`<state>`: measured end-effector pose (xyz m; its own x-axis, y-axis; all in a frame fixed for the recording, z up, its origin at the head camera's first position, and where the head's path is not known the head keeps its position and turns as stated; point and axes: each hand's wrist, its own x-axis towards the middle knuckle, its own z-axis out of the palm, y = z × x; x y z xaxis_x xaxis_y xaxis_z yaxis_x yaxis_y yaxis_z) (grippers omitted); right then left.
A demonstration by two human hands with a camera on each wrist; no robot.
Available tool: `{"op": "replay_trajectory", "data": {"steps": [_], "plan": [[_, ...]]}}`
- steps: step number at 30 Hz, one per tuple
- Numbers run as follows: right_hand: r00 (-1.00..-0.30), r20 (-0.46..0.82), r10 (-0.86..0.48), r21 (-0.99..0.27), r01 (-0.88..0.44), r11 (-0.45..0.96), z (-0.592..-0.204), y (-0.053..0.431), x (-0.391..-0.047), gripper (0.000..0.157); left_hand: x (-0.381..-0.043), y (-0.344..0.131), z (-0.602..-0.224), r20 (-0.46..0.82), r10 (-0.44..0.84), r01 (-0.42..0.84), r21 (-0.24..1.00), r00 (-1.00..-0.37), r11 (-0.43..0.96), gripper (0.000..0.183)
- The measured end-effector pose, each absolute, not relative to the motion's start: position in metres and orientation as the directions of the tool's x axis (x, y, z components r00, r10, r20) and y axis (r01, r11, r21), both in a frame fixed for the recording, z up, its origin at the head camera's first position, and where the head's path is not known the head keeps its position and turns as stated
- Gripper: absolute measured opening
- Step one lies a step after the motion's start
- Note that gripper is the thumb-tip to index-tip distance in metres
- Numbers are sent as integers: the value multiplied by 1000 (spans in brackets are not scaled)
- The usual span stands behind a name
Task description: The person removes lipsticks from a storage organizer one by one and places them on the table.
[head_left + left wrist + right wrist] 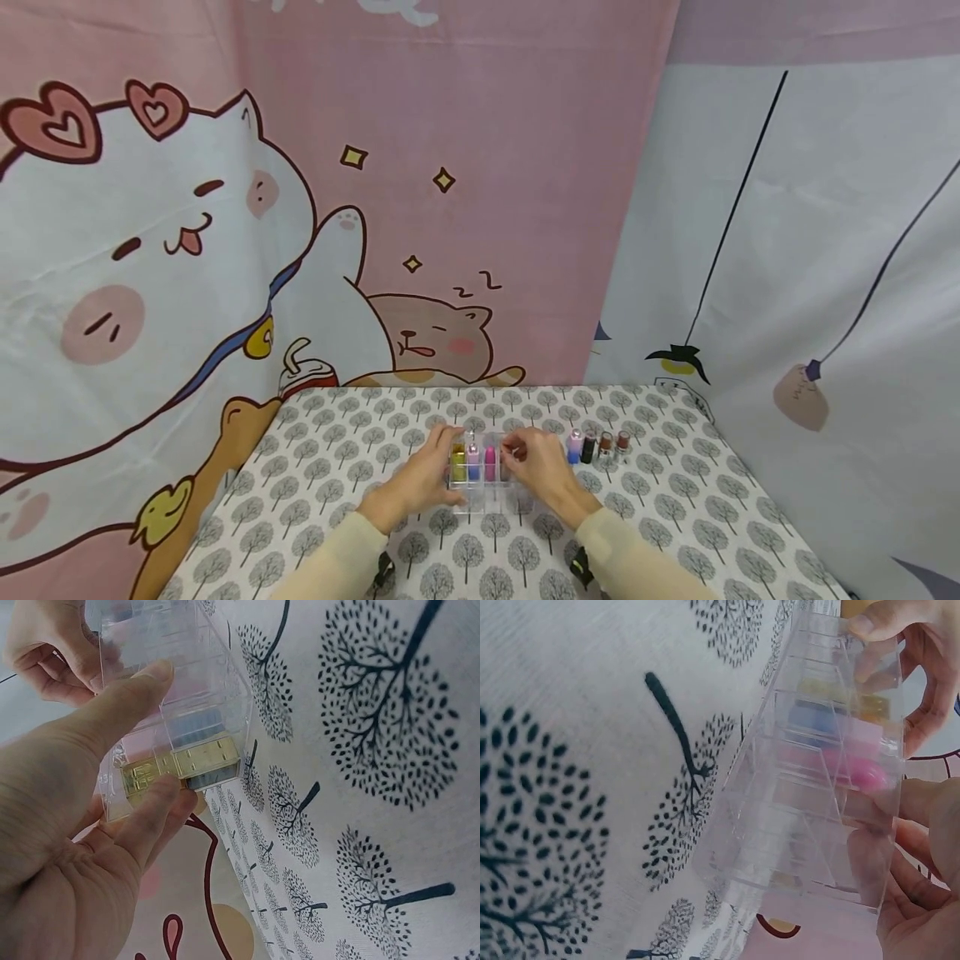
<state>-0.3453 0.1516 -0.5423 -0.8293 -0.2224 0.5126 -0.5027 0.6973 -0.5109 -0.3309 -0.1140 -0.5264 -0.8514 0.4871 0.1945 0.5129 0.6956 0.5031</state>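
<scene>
A clear plastic lipstick organizer (468,506) stands on the table with several compartments. My left hand (427,468) grips its left side, thumb at the front and fingers at the back. Inside its back row are a gold lipstick tube (204,756), a pink-and-blue tube (473,461) and a bright pink tube (866,774). My right hand (538,462) is at the back compartment just right of the pink tube, fingers bent in and the tips partly behind the plastic. I cannot tell what lies between those fingertips.
To the right of the organizer stands a row of tubes: a pink-and-blue one (575,447), a black one (588,448) and two brown-topped ones (623,444). A tree-print cloth (330,492) covers the table. A cartoon-print curtain (480,108) hangs behind it.
</scene>
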Motion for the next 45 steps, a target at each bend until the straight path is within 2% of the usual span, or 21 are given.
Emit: {"op": "replay_trajectory", "data": {"steps": [6, 13, 23, 33, 41, 45], "plan": [[-826, 523, -209, -544, -512, 665, -535, 154, -345, 13, -331, -113, -526, 191, 487, 511, 501, -852, 698, 119], [-780, 589, -209, -524, -566, 636, -524, 161, -342, 12, -330, -113, -524, 174, 486, 498, 524, -857, 691, 120], [-787, 593, -170, -563, -556, 612, -505, 170, -336, 17, -331, -113, -526, 184, 492, 506, 540, -851, 672, 120], [-729, 664, -165, -511, -603, 613, -498, 183, -330, 21, -330, -115, -528, 155, 494, 490, 553, -856, 674, 121], [-656, 734, -176, -403, -629, 665, -491, 202, -333, 21, -330, -116, -527, 159, 501, 497, 550, -851, 671, 122], [-650, 740, -171, -398, -629, 668, -487, 211, -335, 22, -331, -116, -525, 171, 503, 507, 544, -847, 669, 123]]}}
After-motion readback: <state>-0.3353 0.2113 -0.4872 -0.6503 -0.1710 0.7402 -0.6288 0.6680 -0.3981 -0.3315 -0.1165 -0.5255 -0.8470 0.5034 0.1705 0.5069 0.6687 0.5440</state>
